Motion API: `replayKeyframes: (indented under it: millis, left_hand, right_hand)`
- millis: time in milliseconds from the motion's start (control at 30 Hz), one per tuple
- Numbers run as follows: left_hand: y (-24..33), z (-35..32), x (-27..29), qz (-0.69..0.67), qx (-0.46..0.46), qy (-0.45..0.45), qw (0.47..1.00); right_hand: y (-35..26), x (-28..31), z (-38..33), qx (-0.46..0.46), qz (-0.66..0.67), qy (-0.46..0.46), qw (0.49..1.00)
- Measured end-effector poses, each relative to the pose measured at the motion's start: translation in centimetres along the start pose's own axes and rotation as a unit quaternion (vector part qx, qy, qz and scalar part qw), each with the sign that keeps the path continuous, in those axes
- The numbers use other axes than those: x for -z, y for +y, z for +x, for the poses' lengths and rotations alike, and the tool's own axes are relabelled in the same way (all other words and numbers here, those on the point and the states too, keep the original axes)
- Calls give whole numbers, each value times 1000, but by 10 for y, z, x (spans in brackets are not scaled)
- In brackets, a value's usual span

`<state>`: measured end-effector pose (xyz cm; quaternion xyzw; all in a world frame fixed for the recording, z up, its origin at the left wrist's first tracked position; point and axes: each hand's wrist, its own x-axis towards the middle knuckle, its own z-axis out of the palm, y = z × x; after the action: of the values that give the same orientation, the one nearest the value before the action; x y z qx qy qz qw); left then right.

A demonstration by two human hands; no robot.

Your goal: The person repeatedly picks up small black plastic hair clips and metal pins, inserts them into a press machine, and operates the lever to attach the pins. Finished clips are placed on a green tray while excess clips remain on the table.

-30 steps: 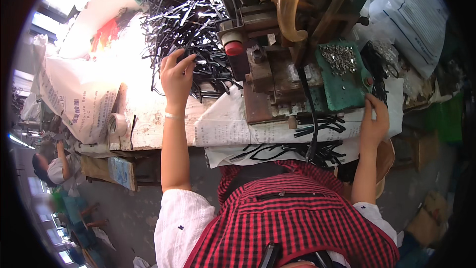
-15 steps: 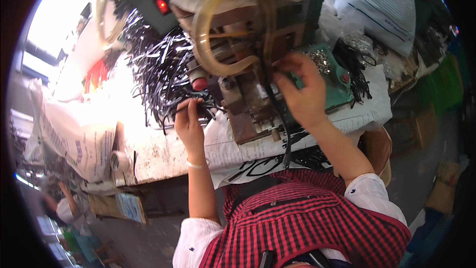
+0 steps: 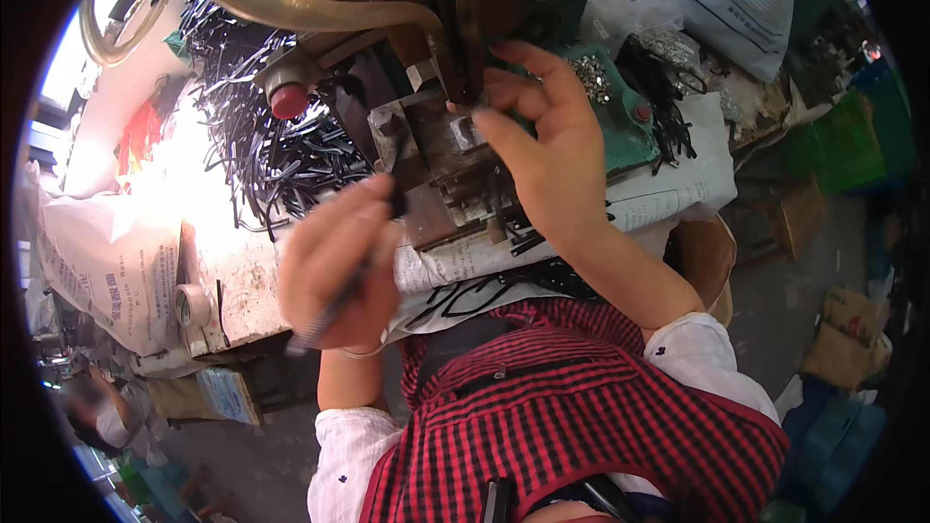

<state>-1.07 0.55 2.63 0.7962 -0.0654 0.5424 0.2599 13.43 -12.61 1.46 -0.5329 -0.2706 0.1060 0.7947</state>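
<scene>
My left hand (image 3: 339, 271) is closed around a thin dark strip (image 3: 341, 302), in front of the machine's left side. Motion smears the hand and the strip, whose lower end looks lighter. At the metal press machine (image 3: 441, 150), my right hand (image 3: 547, 140) reaches in from the right, its thumb and fingers bent together at the working point below the upright tool. Whatever lies between those fingertips is too small to make out. A heap of glossy black strips (image 3: 281, 150) lies left of the machine. Small shiny metal pieces (image 3: 589, 77) sit on the green plate (image 3: 630, 140) to the right.
A thick clear hose (image 3: 320, 12) arcs over the machine, with a red button (image 3: 289, 101) below it. More black straps (image 3: 662, 87) lie at the right. Nearby are a roll of tape (image 3: 194, 306), white sacks (image 3: 116, 261) and, farther left, another person (image 3: 102, 407).
The long black strip that hung over the machine's front no longer hangs there. My left hand has moved down and left, nearer the camera. My right hand remains at the working point; the view has shifted.
</scene>
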Motion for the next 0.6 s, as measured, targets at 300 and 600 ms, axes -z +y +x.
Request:
replayKeyframes:
  millis: [300,600]
  left_hand:
    - [0,5,-57,73,-176,-146,971]
    - [-1,-2,-56,83,-172,-142,971]
  right_hand:
    - [27,125,24,62,-290,151,943]
    - [36,147,-13,15,-605,-1,796]
